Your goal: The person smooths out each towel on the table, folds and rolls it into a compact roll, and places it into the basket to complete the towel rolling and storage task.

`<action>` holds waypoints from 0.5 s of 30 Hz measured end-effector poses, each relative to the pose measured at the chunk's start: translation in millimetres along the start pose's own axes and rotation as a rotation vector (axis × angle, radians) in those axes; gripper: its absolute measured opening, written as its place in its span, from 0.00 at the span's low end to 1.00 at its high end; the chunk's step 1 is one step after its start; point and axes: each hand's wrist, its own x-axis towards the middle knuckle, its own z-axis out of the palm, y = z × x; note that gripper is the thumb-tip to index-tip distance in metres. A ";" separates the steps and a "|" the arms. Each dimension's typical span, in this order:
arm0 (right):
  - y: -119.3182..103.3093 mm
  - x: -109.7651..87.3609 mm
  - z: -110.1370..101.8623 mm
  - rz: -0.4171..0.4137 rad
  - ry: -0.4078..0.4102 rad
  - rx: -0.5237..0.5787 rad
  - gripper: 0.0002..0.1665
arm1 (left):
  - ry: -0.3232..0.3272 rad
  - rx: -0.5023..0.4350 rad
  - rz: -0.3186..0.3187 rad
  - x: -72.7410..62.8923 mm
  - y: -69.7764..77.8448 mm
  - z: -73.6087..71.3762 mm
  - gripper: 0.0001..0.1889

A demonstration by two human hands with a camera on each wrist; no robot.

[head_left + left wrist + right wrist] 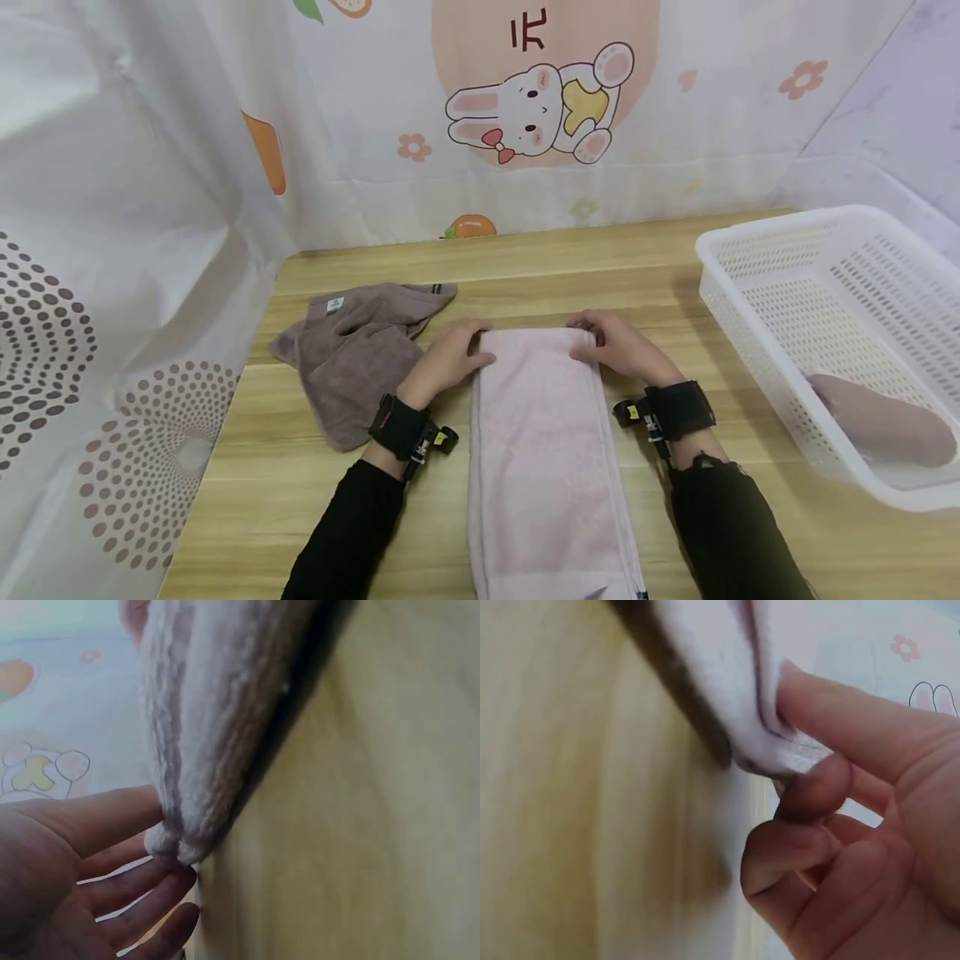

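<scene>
A pale pink towel, folded into a long strip, lies on the wooden table and runs toward me past the bottom of the head view. My left hand pinches its far left corner, thumb against the folded layers and fingers under the edge, as the left wrist view shows. At the far right corner, my right hand grips the towel between thumb and curled forefinger. Stacked layers of the towel show at the left side. Left of it lies a crumpled brown towel, touched by neither hand.
On the right stands a white perforated basket with a rolled brownish cloth inside. A printed curtain hangs behind the wooden table and down its left side.
</scene>
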 end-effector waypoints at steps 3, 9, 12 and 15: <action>1.1 -1.2 0.3 -0.041 0.012 0.027 0.18 | 0.007 -0.089 0.009 1.0 -4.5 2.1 0.25; 2.6 -0.9 -1.2 -0.138 0.021 0.054 0.10 | 0.112 -0.149 0.075 -1.2 -8.2 2.6 0.09; 3.2 -0.7 -2.8 -0.152 0.012 0.040 0.11 | 0.129 -0.155 0.111 -3.9 -10.6 2.4 0.11; 2.4 -0.5 -4.3 -0.161 -0.012 0.040 0.13 | 0.113 -0.117 0.141 -6.8 -12.6 2.3 0.12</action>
